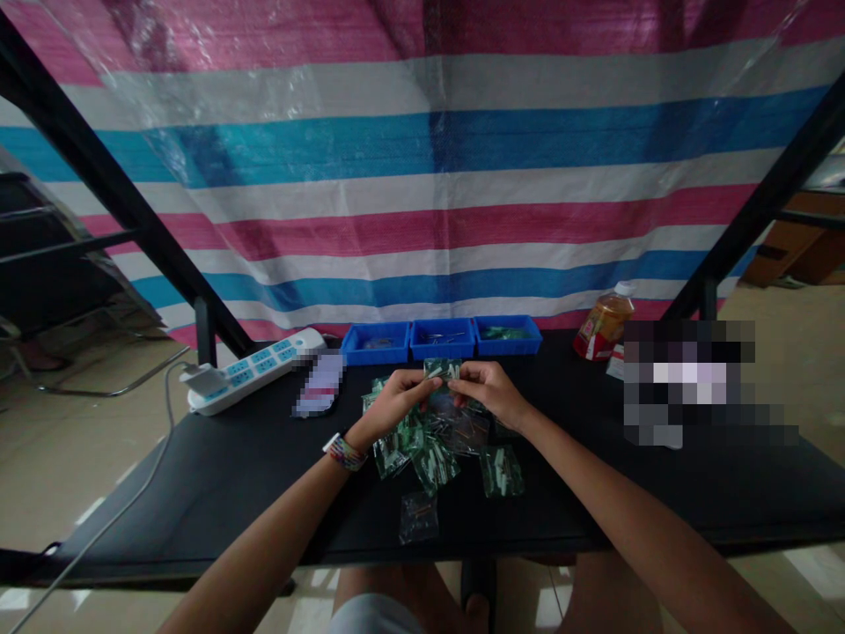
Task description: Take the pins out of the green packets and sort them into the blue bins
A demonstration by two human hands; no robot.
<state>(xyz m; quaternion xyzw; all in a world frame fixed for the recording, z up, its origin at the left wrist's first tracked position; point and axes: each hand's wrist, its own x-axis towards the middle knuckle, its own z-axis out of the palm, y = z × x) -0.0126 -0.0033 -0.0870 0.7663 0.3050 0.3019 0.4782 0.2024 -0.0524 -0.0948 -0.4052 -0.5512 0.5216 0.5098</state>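
Observation:
My left hand (407, 394) and my right hand (487, 387) meet over the middle of the black table. Between their thumbs and fingers they pinch a small clear plastic bag (441, 368) with pale pieces inside, one hand at each side of it. Below and around my hands lies a heap of similar green-tinted bags (432, 462) with whitish pieces in them. One such bag (502, 471) lies apart at the right of the heap. A clear bag (418, 517) with thin brownish pieces, perhaps screws, rests near the front edge.
Three blue trays (376, 357) stand in a row behind my hands, holding small parts. At the left are a power strip (264, 368) with a plugged-in cable and a blurred phone-like object (319, 384). A bottle (604, 321) stands back right, beside a blurred-out area.

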